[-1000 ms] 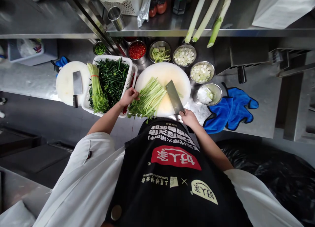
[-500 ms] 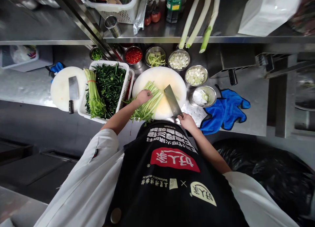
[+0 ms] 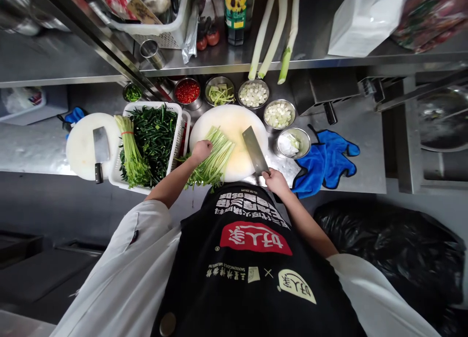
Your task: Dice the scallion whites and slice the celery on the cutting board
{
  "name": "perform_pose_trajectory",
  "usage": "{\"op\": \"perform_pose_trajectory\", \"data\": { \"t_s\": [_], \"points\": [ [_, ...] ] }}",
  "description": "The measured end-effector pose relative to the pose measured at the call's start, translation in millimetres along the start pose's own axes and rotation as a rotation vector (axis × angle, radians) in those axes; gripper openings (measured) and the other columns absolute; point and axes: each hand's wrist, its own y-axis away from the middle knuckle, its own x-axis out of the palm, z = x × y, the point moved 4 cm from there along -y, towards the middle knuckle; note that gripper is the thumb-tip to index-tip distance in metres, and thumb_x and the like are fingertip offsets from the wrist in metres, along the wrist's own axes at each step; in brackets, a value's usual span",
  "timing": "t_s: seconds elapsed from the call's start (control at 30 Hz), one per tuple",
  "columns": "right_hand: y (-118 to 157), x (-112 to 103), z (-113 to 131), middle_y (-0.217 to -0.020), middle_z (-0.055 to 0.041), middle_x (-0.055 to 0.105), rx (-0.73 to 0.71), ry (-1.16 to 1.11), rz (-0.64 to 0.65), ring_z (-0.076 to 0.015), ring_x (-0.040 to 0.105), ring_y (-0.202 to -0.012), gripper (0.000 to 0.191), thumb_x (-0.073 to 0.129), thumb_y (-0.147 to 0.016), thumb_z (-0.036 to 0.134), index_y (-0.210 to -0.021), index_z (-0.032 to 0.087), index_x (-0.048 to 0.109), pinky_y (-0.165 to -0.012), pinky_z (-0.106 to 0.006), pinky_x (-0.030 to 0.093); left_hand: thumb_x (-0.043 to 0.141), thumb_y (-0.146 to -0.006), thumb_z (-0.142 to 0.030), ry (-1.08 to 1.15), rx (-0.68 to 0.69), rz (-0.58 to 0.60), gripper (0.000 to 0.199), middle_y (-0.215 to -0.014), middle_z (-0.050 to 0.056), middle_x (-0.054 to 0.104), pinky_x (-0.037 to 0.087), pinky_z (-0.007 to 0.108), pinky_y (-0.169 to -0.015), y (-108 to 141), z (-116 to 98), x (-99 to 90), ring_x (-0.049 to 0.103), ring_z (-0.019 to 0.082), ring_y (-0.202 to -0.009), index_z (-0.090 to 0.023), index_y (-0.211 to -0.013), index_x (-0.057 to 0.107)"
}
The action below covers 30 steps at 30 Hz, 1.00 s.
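A spread bundle of green celery stalks (image 3: 218, 154) lies across the left half of the round white cutting board (image 3: 239, 118), its leafy ends overhanging the near edge. My left hand (image 3: 202, 150) is at the left side of the stalks, fingers curled closed; whatever is between the fingertips is hidden. The handle of a cleaver (image 3: 255, 149) is wrapped in my right hand (image 3: 276, 181) at the board's near right edge. Its broad blade slants up and left over the board, to the right of the celery and apart from it.
Left stands a white basket (image 3: 178, 144) with green chilies and banded celery (image 3: 132, 154), beside a second board (image 3: 82, 147) bearing a knife (image 3: 101, 147). Metal bowls hold red chilies (image 3: 187, 90) and white chopped pieces (image 3: 253, 94). A blue cloth (image 3: 325, 161) lies right. Leeks (image 3: 272, 32) overhang the shelf.
The view has shifted, so the scene sits a little further left and lower. Against the board, my left hand has moved slightly left, and the cleaver slightly right, away from the celery.
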Motion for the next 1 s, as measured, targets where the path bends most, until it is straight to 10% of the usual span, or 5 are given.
{"op": "perform_pose_trajectory", "data": {
  "t_s": [0.13,0.33,0.47,0.73,1.0],
  "points": [
    [1,-13,-13,-0.073,-0.0063,0.071,0.047,-0.037,-0.063,-0.0226,0.068,-0.070,0.024,0.050,-0.105,0.037,-0.100,0.020,0.067,-0.065,-0.028,0.043,0.047,-0.101,-0.016,0.022,0.149,-0.017,0.036,-0.122,0.012,0.081,0.055,0.035,-0.101,-7,-47,16.2,0.075,0.026,-0.110,-0.018,-0.120,0.078],
    [8,-24,-39,-0.068,-0.0040,0.068,0.123,-0.112,-0.110,-0.0223,0.066,-0.067,0.025,0.050,-0.102,0.038,-0.100,0.020,0.067,-0.064,-0.028,0.042,0.066,-0.094,-0.029,-0.340,0.382,0.301,0.061,-0.142,0.021,0.070,0.058,0.040,-0.101,-32,-154,72.9,0.071,0.034,-0.125,-0.013,-0.153,0.060],
    [13,-22,-52,-0.065,-0.0023,0.066,0.105,-0.149,-0.114,-0.0214,0.064,-0.065,0.026,0.051,-0.101,0.039,-0.099,0.020,0.067,-0.063,-0.027,0.042,0.067,-0.090,-0.023,-0.560,0.378,0.421,0.065,-0.144,0.028,0.066,0.056,0.043,-0.107,-37,-181,94.1,0.066,0.037,-0.134,-0.006,-0.153,0.059],
    [9,-18,-47,-0.061,-0.0002,0.063,0.103,-0.161,-0.063,-0.0202,0.063,-0.059,0.023,0.052,-0.102,0.037,-0.097,0.020,0.066,-0.062,-0.027,0.041,0.062,-0.094,-0.033,-0.528,0.283,0.460,0.045,-0.123,0.022,0.077,0.057,0.039,-0.102,-7,-151,77.6,0.073,0.034,-0.119,-0.009,-0.130,0.075],
    [-8,-21,-16,-0.077,-0.0080,0.075,-0.009,0.071,-0.006,-0.0232,0.071,-0.076,0.027,0.051,-0.106,0.036,-0.102,0.017,0.070,-0.068,-0.027,0.043,0.056,-0.099,-0.044,-0.416,-0.007,0.241,0.041,-0.115,0.016,0.080,0.059,0.035,-0.093,15,-52,8.0,0.076,0.030,-0.110,-0.014,-0.118,0.078]
  ]
}}
